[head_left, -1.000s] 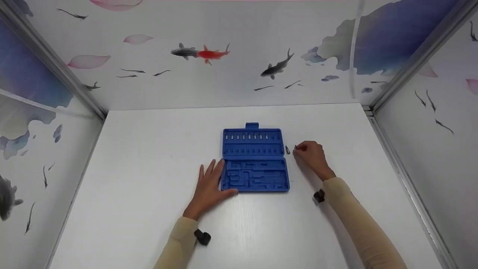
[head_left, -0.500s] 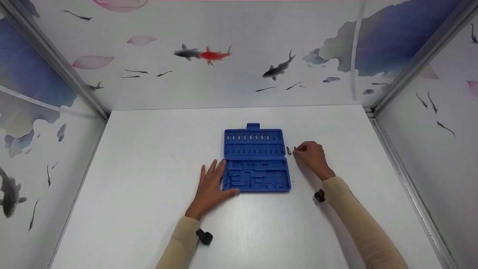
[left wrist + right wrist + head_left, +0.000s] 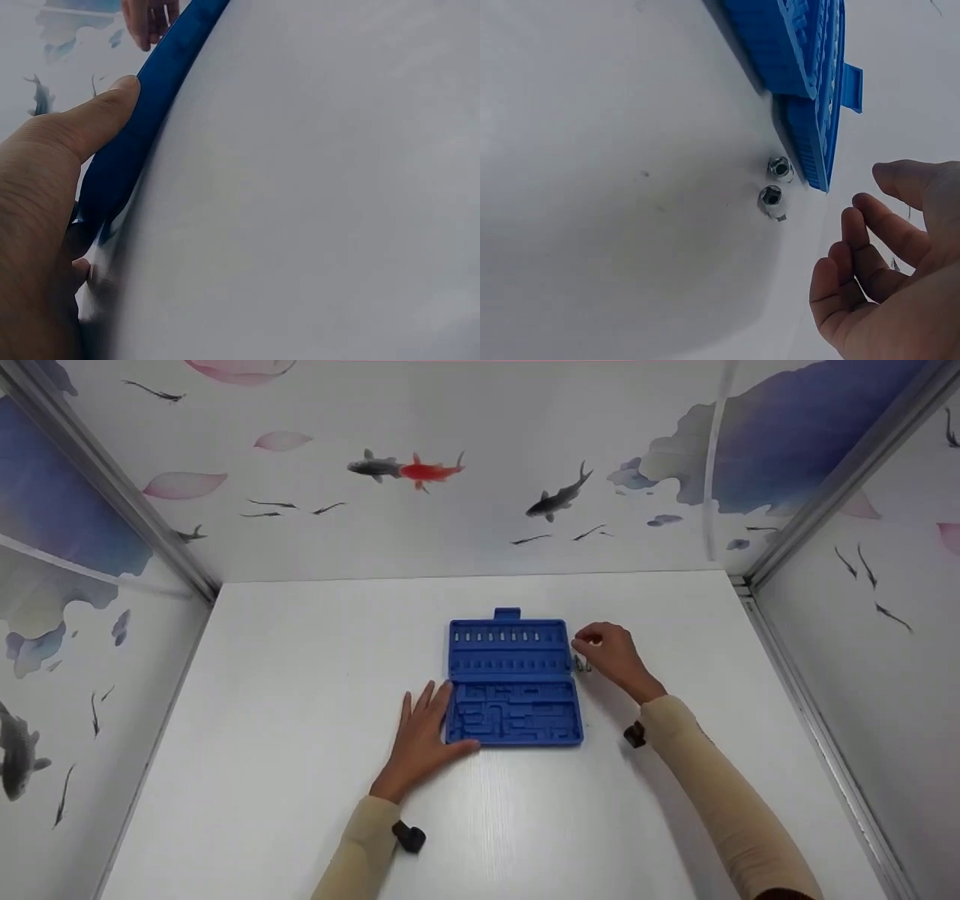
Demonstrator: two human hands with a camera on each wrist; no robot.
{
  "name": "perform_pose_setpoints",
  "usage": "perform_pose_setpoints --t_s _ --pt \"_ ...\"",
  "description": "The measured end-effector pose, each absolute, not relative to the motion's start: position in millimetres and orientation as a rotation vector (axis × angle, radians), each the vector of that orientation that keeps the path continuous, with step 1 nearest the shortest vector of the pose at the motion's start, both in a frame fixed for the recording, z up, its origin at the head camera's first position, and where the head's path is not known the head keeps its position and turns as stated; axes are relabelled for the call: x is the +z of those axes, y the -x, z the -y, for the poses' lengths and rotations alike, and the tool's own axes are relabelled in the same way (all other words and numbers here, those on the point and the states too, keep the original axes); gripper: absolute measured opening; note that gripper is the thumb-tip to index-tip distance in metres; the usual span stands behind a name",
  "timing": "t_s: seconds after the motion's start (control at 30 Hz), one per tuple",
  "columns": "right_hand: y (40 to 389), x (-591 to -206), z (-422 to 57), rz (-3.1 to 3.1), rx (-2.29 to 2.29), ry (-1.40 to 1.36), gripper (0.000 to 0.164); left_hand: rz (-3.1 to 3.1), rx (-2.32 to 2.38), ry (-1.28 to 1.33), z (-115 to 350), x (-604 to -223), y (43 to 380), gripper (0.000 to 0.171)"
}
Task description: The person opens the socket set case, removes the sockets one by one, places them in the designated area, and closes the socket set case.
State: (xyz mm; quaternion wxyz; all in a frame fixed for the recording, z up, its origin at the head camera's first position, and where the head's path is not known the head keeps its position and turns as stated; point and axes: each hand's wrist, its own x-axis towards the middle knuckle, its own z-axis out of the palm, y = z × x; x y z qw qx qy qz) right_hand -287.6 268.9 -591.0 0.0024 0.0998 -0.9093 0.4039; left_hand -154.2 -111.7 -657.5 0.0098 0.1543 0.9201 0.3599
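Note:
An open blue plastic case (image 3: 514, 744) lies flat on the white table, its two halves hinged across the middle. Several small pale metal pieces (image 3: 496, 636) stand in a row in its far half; the near half shows moulded recesses. My left hand (image 3: 420, 739) rests against the near left corner with fingers spread, its thumb touching the front edge (image 3: 146, 120). My right hand (image 3: 892, 262) hovers by the far half's right side, thumb and forefinger apart, holding nothing. Below it, one small metal socket (image 3: 781, 169) sits close to the case, and another socket (image 3: 772, 196) is beside it.
The white table (image 3: 300, 660) meets a printed back wall (image 3: 465, 532) with fish and petals, and side panels (image 3: 885, 675) stand left and right. A latch tab (image 3: 507, 613) sticks out from the case's far edge.
My right hand has let go of a small socket beside the other one and moved up and slightly left. My left hand has stayed against the case.

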Motion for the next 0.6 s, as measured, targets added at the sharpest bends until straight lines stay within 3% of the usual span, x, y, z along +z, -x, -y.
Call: perform_pose_setpoints --t_s 0.37,0.6 --pt "307 -593 -232 2.894 1.240 -0.481 0.022 -2.862 1.122 -0.484 111 -658 155 0.123" --pt "321 -597 -220 2.962 1.195 -0.499 0.029 -2.866 1.136 -0.477 109 -659 154 0.122"
